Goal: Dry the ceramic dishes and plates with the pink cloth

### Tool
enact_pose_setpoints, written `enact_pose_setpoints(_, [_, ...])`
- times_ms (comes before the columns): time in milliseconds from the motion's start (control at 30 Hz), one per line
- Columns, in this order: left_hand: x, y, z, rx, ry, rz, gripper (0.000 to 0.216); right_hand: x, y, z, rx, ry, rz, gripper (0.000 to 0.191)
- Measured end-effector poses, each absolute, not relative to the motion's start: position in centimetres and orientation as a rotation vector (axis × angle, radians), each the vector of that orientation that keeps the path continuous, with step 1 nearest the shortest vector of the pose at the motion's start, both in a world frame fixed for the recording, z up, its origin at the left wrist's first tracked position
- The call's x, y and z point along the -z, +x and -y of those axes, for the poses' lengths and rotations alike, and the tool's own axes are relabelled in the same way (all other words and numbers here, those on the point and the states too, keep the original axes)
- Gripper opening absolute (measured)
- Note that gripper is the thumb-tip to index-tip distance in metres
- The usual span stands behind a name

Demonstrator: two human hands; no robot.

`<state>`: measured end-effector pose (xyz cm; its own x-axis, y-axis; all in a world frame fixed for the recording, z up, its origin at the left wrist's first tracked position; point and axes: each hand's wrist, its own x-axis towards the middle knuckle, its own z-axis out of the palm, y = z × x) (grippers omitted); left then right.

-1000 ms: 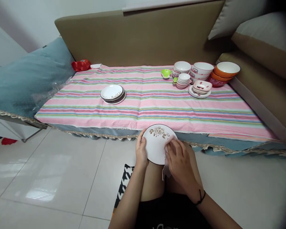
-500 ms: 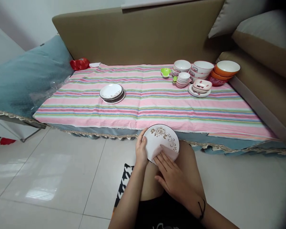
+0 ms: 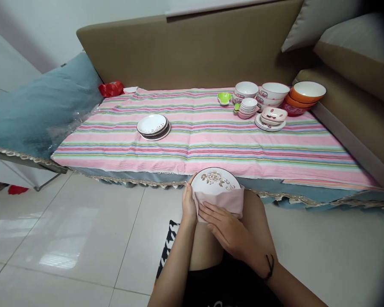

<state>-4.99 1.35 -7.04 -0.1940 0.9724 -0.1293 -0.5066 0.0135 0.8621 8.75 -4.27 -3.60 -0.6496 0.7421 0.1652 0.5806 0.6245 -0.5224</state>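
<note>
My left hand (image 3: 188,201) grips the left rim of a white plate (image 3: 208,185) with a dark edge and a brown flower pattern. The plate is tilted above my lap. A pale pink cloth (image 3: 230,202) covers its lower part and hangs past the right rim. On the cloth lies my right hand (image 3: 225,228), flat, with fingers stretched out. What is under the cloth, and the plate's underside, are hidden.
Ahead, a striped cover (image 3: 192,145) lies over a sofa seat. Similar plates (image 3: 152,126) are stacked at left. White bowls (image 3: 272,94), orange bowls (image 3: 307,96), small dishes (image 3: 248,105) and a green dish (image 3: 224,99) stand at right. A red bundle (image 3: 111,89) sits back left.
The cloth has spread from a folded patch at the plate's lower right into a band across its lower half. My right hand has shifted slightly left and flattened. My left hand keeps its hold.
</note>
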Motion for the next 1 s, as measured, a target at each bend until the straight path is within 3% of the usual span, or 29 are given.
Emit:
enact_pose_setpoints(300, [6.1,-4.5,-1.1,-1.518,0.717,-1.082,0.049,6.9,12.3,1.7,-0.064,-1.437,2.306,0.047])
enact_pose_setpoints(600, [6.6,-5.0,-1.0,-1.533,0.721,-1.050,0.043,5.6,7.3,3.7,-0.285,-1.174,2.536,0.050])
enact_pose_setpoints(833, [6.9,-4.5,-1.1,-1.509,0.765,-1.130,0.043,7.8,12.5,3.9,-0.099,-1.454,2.354,0.056])
enact_pose_setpoints(1000, [6.6,-4.6,-0.9,-1.510,0.826,-1.143,0.043,6.3,8.8,0.4,-0.227,-1.457,2.309,0.054])
